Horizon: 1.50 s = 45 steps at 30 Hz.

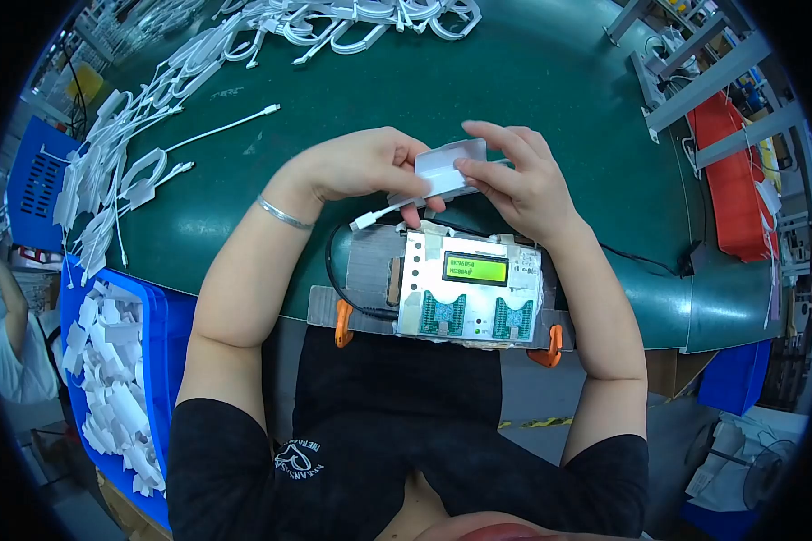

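Observation:
Above the green table, my left hand (374, 167) is closed on the left end of a folded white card sleeve (438, 167). A white cable with a connector end (366, 220) sticks out below these fingers; how it runs under the sleeve is hidden. My right hand (525, 185) pinches the sleeve's right side between thumb and fingers. Just below both hands lies a white tester box (433, 261) with a lit yellow-green display (475, 267) and two green circuit boards (443, 314). Neither hand touches the display.
Bundled white cables (325, 22) lie along the table's far and left edges. A blue bin (153, 361) of white card pieces stands at the left. Orange clamps (344, 323) hold the tester's base board at the front edge. A red bin (726, 189) and grey metal frame (686, 113) are at right.

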### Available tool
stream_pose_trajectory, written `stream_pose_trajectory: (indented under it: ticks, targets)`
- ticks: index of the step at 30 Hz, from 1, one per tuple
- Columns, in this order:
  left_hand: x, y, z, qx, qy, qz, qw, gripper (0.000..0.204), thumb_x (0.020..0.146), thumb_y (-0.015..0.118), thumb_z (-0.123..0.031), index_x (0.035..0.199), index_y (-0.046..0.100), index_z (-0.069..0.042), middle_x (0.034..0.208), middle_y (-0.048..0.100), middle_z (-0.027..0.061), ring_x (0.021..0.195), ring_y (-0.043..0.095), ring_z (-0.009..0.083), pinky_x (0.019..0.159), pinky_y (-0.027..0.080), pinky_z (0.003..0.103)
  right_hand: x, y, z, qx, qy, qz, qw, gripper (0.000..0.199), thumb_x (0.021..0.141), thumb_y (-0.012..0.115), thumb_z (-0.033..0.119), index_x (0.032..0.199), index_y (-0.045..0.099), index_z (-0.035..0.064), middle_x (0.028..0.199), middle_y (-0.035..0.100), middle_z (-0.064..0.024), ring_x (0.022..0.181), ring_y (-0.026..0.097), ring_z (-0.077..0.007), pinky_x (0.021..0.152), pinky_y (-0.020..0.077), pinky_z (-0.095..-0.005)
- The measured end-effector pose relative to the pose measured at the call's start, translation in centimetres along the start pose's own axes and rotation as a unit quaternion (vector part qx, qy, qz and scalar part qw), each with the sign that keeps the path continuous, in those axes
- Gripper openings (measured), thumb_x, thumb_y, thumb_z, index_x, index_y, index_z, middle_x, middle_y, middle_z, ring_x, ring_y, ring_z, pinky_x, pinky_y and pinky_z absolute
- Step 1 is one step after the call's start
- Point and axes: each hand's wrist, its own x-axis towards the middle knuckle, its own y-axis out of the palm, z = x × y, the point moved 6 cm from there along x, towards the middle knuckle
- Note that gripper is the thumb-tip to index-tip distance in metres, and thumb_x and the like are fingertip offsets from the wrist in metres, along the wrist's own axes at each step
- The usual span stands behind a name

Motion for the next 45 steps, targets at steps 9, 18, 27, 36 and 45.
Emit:
stream_pose_trajectory:
  ticks: [9,18,27,36,45]
  targets:
    - [0.3,-1.8,-1.2,0.328,0.162,-0.269,0.891,0.017,0.079,0.059,-0.013,0.088,0.071,-0.004,0.077,0.067,0.0095,0.072,0.063,0.0191,0.066,0.050,0.030,-0.9,1.4,-3.1,0.250,0.293,0.023,0.923,0.013,0.077,0.068,0.006,0.090,0.065,0.0017,0.097,0.066,-0.0090,0.089,0.062,-0.0158,0.081,0.0492,-0.0279]
    - [2.4,-2.2,0.3,0.513,0.159,-0.295,0.790,0.016,0.079,0.065,-0.019,0.088,0.072,-0.008,0.076,0.063,0.0082,0.079,0.057,0.0238,0.070,0.046,0.034,-1.3,3.3,-4.6,0.134,0.298,0.050,0.944,0.010,0.082,0.066,0.013,0.085,0.066,0.0036,0.079,0.066,-0.0052,0.071,0.061,-0.0116,0.062,0.0473,-0.0239]
    - [2.5,-2.0,1.0,0.455,0.098,-0.301,0.833,0.013,0.078,0.065,-0.019,0.082,0.071,-0.008,0.075,0.060,0.0071,0.074,0.056,0.0210,0.067,0.045,0.034,-2.1,4.6,-4.7,0.204,0.385,0.105,0.894,0.008,0.083,0.063,0.010,0.086,0.064,0.0029,0.074,0.062,-0.0046,0.068,0.057,-0.0101,0.062,0.0470,-0.0240]
    - [2.2,-1.3,-0.1,0.519,0.243,-0.250,0.781,0.005,0.076,0.064,-0.012,0.077,0.067,-0.008,0.080,0.061,0.0061,0.083,0.059,0.0227,0.074,0.047,0.034,-1.6,3.1,-3.8,0.096,0.250,0.116,0.956,0.009,0.077,0.064,0.007,0.084,0.067,0.0038,0.082,0.066,-0.0083,0.077,0.062,-0.0207,0.067,0.0493,-0.0299]
    - [1.8,-2.0,0.6,0.534,0.073,-0.248,0.805,0.016,0.074,0.065,-0.019,0.087,0.066,-0.010,0.083,0.062,0.0083,0.087,0.059,0.0262,0.079,0.047,0.037,-1.6,3.0,-2.6,0.025,0.146,0.144,0.979,0.019,0.074,0.064,0.006,0.093,0.063,0.0069,0.087,0.063,-0.0081,0.086,0.059,-0.0271,0.077,0.0461,-0.0371]
